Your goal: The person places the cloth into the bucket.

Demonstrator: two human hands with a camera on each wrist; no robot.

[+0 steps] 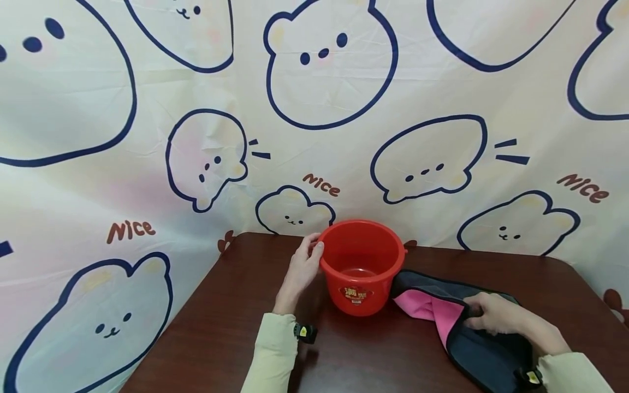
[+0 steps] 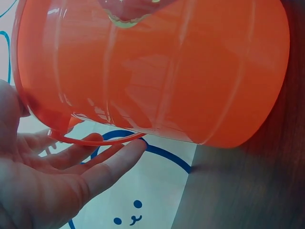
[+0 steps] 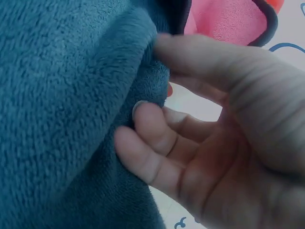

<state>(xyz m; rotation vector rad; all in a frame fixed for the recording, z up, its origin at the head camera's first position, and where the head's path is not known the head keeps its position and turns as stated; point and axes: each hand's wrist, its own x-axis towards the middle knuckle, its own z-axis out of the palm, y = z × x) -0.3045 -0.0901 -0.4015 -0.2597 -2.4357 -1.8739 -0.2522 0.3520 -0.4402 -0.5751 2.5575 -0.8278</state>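
A red plastic bucket (image 1: 341,292) stands upright on the brown table. My left hand (image 1: 302,267) holds its left rim, with the thumb at the rim and the other fingers spread outside it. In the left wrist view these fingers lie beside the bucket's thin red handle (image 2: 112,141). Right of the bucket lies a plush cloth (image 1: 486,349), dark teal on one face and pink on the other, with black edging. My right hand (image 1: 508,315) pinches a fold of it between thumb and fingers. In the right wrist view, teal pile (image 3: 62,105) fills the left side.
The dark brown table (image 1: 236,305) meets a pale hanging sheet (image 1: 344,158) printed with cartoon bears at its far edge. The cloth's far-left end touches or lies just behind the bucket's right side; I cannot tell which.
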